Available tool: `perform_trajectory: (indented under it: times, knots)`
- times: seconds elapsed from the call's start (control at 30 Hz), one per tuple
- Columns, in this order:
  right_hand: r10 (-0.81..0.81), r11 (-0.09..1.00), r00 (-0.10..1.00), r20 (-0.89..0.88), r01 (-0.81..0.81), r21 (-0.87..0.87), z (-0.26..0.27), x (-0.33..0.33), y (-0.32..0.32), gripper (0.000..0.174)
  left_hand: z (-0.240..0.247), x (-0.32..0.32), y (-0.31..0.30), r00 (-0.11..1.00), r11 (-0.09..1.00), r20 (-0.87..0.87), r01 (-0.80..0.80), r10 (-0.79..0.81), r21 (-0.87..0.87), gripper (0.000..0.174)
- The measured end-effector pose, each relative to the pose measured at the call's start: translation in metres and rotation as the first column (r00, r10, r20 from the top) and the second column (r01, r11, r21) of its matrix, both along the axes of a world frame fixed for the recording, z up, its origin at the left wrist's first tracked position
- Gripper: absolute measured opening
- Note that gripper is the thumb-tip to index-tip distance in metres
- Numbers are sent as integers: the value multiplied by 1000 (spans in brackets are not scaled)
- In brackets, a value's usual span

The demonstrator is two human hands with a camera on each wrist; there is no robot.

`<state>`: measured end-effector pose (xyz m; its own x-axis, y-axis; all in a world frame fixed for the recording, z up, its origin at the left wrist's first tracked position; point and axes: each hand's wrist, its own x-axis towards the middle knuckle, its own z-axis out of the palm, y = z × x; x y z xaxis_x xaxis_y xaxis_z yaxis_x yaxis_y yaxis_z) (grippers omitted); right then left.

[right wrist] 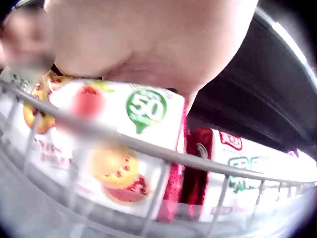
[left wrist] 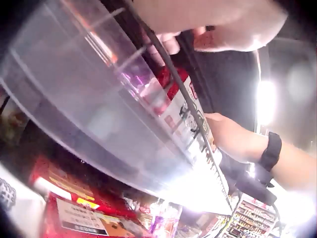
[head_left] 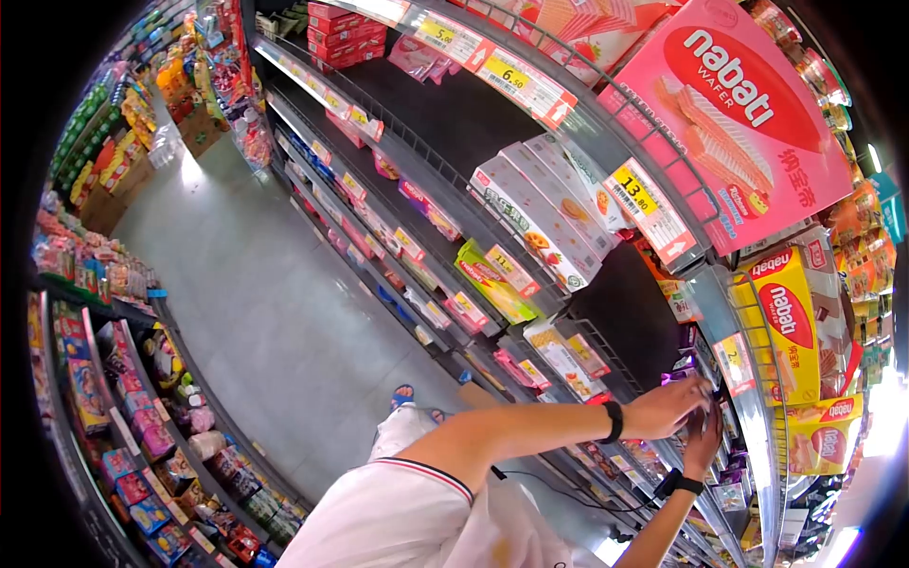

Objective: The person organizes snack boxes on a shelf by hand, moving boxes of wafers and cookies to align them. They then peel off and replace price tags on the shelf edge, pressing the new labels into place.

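Note:
My left hand (head_left: 668, 409) reaches over the wire shelf rail with loosely bent fingers. In the left wrist view, its fingers (left wrist: 167, 45) hang above a red-and-white snack packet (left wrist: 185, 111), with nothing seen between them. My right hand (head_left: 703, 443) is just beside the left one, pointing up along the shelf. The left wrist view has the right hand (left wrist: 225, 131) against the far side of that packet. In the right wrist view, the right hand (right wrist: 148, 39) covers the top of a white packet with a green 50 badge (right wrist: 146, 110); its fingers are hidden. My left hand (right wrist: 27, 37) is blurred there.
A wire rail (right wrist: 198, 161) runs in front of the packets. A second red-and-white packet (right wrist: 237, 178) stands alongside. Large pink (head_left: 734, 123) and yellow (head_left: 791, 331) nabati wafer packs stand on the shelf above. A grey floor aisle (head_left: 246, 256) lies between the shelves.

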<state>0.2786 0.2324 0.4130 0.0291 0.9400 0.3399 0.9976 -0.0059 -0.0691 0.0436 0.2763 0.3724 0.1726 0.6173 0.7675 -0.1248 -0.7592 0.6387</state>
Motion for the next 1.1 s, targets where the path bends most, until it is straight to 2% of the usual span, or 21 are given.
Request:
perform_trajectory:
  times: [0.07,0.1,0.17,0.2,0.27,0.33,0.4,0.43,0.47,0.53,0.6,0.67,0.73,0.83,0.87,0.93,1.0,1.07,1.1]
  knots:
    - [4,998,999,52,-7,58,8,-13,-11,43,-5,-36,-6,997,964,-68,52,-36,261,39]
    - [29,994,996,83,-38,103,9,-27,-14,41,-3,-57,-11,1000,964,-26,15,-9,266,31]
    - [97,967,990,101,-117,224,8,-65,-15,31,-4,-111,-12,993,974,-66,-85,101,212,20]
    - [126,969,992,31,-130,212,5,-83,-17,30,-4,-134,-14,986,975,-77,-135,150,177,16]
    - [176,967,979,-103,-153,203,4,-129,-13,26,-6,-178,-4,928,929,-122,-328,351,173,19]
    - [248,957,947,-206,-205,206,8,-186,-7,22,3,-222,9,873,889,-171,-449,457,88,20]
    - [330,936,905,-269,-277,216,8,-226,2,22,18,-262,22,743,775,-273,-632,612,19,34]
    - [342,940,787,-513,-299,167,5,-241,11,23,22,-282,33,699,717,-217,-697,681,8,36]
    - [277,938,467,-840,-320,131,-10,-247,25,29,23,-304,46,654,662,-159,-750,739,-10,38]
    - [129,932,15,-992,-343,116,-5,-277,40,38,25,-352,65,550,580,-238,-811,801,78,41]
    - [112,949,-16,-994,-295,112,3,-299,60,45,25,-391,79,516,561,-256,-814,818,151,44]
    - [188,972,51,-981,-157,178,-6,-305,85,52,13,-415,82,570,618,-285,-778,771,117,47]
    - [145,988,45,-988,-58,142,-4,-312,114,54,7,-436,91,639,685,-287,-723,713,93,50]
    - [119,992,-93,-989,-36,123,-23,-292,171,51,2,-453,92,746,782,-277,-622,606,36,52]
    - [113,994,-65,-991,2,113,-34,-283,195,46,3,-456,95,755,790,-287,-612,590,14,53]
    - [79,996,32,-996,-42,77,-33,-284,221,45,10,-458,104,766,802,-318,-597,559,-29,53]
    - [52,998,46,-998,-31,51,-14,-307,224,46,21,-462,117,760,820,-419,-569,497,-60,53]
    - [94,996,477,-874,-50,80,-16,-302,221,48,15,-456,125,747,824,-469,-563,472,-67,55]
    - [151,988,803,-577,-109,107,-16,-299,221,49,11,-453,128,733,813,-468,-580,494,-50,57]
